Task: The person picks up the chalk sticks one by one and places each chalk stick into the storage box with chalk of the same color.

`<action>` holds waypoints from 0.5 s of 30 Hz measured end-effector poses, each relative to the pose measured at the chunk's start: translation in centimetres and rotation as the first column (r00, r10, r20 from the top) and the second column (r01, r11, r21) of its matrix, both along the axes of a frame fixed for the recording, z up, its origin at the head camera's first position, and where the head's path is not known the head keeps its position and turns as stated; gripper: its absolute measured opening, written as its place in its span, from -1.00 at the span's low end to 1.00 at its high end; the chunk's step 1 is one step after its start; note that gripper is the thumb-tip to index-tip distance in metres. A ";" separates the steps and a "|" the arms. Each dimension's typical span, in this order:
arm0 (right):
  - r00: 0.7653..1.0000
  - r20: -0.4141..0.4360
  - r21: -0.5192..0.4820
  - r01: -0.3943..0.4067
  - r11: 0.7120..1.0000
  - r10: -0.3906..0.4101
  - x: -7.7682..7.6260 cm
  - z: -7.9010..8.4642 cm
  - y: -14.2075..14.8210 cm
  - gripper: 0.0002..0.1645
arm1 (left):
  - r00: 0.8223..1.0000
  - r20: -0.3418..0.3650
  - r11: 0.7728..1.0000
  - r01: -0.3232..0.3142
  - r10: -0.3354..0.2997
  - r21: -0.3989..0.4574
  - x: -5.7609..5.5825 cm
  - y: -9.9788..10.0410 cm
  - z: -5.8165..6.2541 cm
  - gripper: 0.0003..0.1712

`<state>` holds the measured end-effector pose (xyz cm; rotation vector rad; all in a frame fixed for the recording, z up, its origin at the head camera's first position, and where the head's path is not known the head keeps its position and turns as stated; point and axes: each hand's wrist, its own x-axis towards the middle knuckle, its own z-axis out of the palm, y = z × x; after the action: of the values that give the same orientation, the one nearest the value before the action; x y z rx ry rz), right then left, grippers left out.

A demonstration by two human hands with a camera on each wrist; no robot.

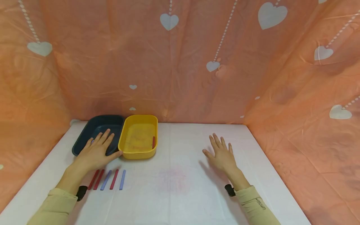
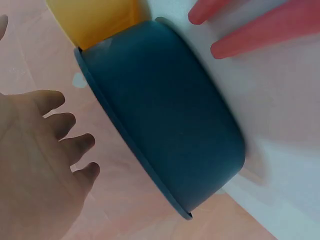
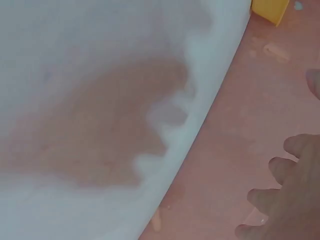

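My left hand [image 1: 94, 156] is held over the dark blue tray [image 1: 79, 137], fingers spread and holding nothing. In the left wrist view that hand [image 2: 37, 160] hovers beside the tray's rim, apart from its wall [image 2: 165, 110]. A bit of blue-violet [image 1: 92, 141] shows in the tray past the fingers. In front lies a row of slim sticks, red ones [image 1: 114, 179] and blue-violet ones [image 1: 122, 179]. A yellow tray [image 1: 137, 155] adjoins the dark one, with a red stick [image 1: 153, 142] inside. My right hand [image 1: 222, 157] hovers over the table's right side, fingers spread, with nothing in it.
The white-covered table [image 1: 191, 206] has a faint pink smudge [image 1: 174, 179] near its middle. An orange curtain [image 1: 185, 78] with pale hearts encloses the back and both sides. Dark bands [image 1: 230, 190] sit at both wrists.
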<state>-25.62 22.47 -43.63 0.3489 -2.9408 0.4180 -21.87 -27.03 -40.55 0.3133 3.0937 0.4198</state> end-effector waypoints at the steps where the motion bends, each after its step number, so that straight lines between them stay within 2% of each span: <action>1: 1.000 -0.004 -0.003 -0.003 1.000 0.003 0.0 0.1 -0.2 -0.03 | 1.000 -0.011 1.000 0.003 -0.003 0.002 0.1 0.0 0.1 0.21; 10: 0.999 -0.033 -0.036 -0.035 0.999 0.033 -0.8 1.2 -2.6 -0.01 | 0.997 -0.077 1.000 0.029 -0.029 0.008 1.2 0.4 0.5 0.18; 15: 0.997 -0.038 -0.050 -0.065 0.997 0.063 -1.0 1.7 -4.4 -0.03 | 0.993 -0.106 0.998 0.051 -0.048 0.027 2.2 0.4 0.5 0.08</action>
<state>-26.61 18.11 -41.89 0.4406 -2.8836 0.4886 -19.69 -26.65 -40.06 0.4247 3.1762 0.4631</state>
